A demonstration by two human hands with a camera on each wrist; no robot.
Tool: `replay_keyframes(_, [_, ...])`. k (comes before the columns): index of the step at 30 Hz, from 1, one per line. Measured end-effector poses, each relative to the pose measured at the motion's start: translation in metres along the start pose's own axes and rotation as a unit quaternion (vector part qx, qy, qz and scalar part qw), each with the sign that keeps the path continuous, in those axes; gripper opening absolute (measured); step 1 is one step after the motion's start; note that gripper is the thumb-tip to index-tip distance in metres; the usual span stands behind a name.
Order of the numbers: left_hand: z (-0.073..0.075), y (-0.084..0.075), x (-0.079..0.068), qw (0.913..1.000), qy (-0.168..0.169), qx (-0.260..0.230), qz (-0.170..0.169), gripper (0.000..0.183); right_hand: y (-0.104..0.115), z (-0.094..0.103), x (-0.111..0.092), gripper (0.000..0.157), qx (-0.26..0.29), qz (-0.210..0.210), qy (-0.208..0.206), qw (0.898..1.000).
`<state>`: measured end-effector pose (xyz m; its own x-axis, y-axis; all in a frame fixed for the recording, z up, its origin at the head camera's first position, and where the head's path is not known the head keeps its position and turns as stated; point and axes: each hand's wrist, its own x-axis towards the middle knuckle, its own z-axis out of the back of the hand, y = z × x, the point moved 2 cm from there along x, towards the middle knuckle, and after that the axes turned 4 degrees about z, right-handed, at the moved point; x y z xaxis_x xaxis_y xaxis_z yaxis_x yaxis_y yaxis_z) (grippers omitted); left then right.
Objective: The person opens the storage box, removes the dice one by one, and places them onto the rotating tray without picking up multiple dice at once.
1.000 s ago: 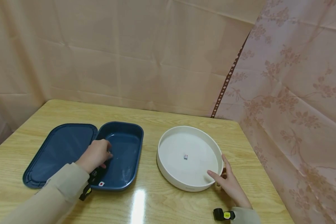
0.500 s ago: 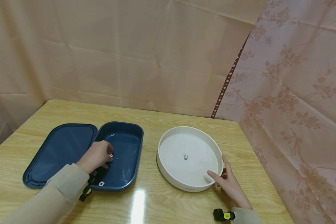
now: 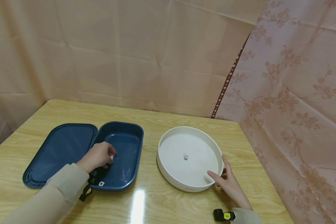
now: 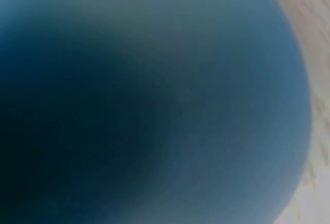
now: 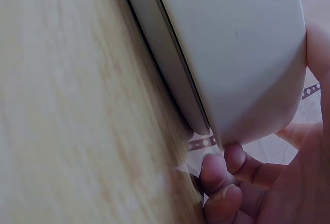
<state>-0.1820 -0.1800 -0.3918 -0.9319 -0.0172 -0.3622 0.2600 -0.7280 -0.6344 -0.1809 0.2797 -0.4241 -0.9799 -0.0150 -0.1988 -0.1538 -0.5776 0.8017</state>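
Note:
My left hand reaches into the dark blue box, pinching a small white die at its fingertips. Another die, a red dot on top, lies in the box's near left corner. On the right, my right hand grips the round white dish at its near right edge, thumb over the rim and the other fingers at the outside wall. A die with red dots sits mid-dish. The left wrist view has only the blurred blue box wall; that hand is hidden there.
A dark blue lid lies flat to the left, against the box. Everything stands on a light wooden table. Beige cloth hangs behind it, and pink flowered cloth on the right.
The left fingers have shifted slightly right within the box, and the die between them has come into sight. My right hand and the dish have stayed put.

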Motion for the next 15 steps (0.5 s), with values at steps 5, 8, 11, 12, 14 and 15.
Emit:
replay_keyframes(5, [0.0011,0.0012,0.0028,0.9997,0.007,-0.022,0.004,0.025,0.0001,0.0003,-0.0001,0.105,-0.001,-0.001,0.0,1.0])
replay_keyframes(8, [0.0013,0.0017,0.0034,0.9995,0.005,-0.03,-0.002,0.024,0.0004,0.0003,-0.0001,0.105,-0.001,-0.001,0.0,1.0])
replay_keyframes(11, [0.0013,0.0016,0.0028,0.9989,0.008,-0.045,-0.006,0.024,0.0004,0.0003,0.0,0.105,-0.002,0.0,-0.001,1.0])
replay_keyframes(12, [0.0013,0.0016,0.0025,0.9985,0.009,-0.054,-0.006,0.024,0.0004,0.0002,0.0001,0.105,-0.003,0.0,-0.001,1.0])
replay_keyframes(14, [0.0014,0.0013,0.0016,0.9974,0.013,-0.071,-0.007,0.025,0.0,0.0002,0.0003,0.105,-0.004,0.001,-0.001,1.0])
replay_keyframes(15, [0.0015,0.001,0.0009,0.9967,0.015,-0.08,-0.007,0.026,-0.0001,0.0002,0.0004,0.105,-0.004,0.001,-0.001,1.0])
